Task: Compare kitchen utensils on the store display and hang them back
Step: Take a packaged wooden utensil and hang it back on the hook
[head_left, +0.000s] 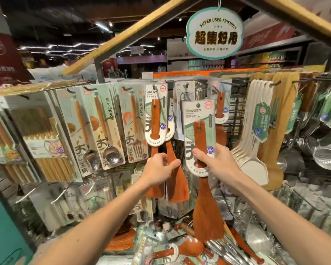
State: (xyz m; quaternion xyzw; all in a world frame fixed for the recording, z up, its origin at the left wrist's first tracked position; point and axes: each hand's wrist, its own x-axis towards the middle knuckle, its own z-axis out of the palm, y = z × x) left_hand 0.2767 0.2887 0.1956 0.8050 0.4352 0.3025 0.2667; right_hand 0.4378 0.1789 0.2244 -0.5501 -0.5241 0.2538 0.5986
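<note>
My right hand (212,161) grips a wooden spatula (206,213) by its handle, over its white "Wooden" card sleeve (196,115), and holds it upright, off the hooks, in front of the rack. My left hand (161,169) grips the handles of hanging wooden spatulas (177,180); their card sleeves (156,111) hang on a hook at the top rail. Another wooden spatula (220,111) hangs just behind the one I hold.
Carded spoons (101,127) and forks (134,123) hang at left, chopstick packs (36,127) further left. White ladles (254,131) and steel utensils (325,146) hang at right. A bin below holds loose wooden spoons (189,247). A round sign (214,33) hangs overhead.
</note>
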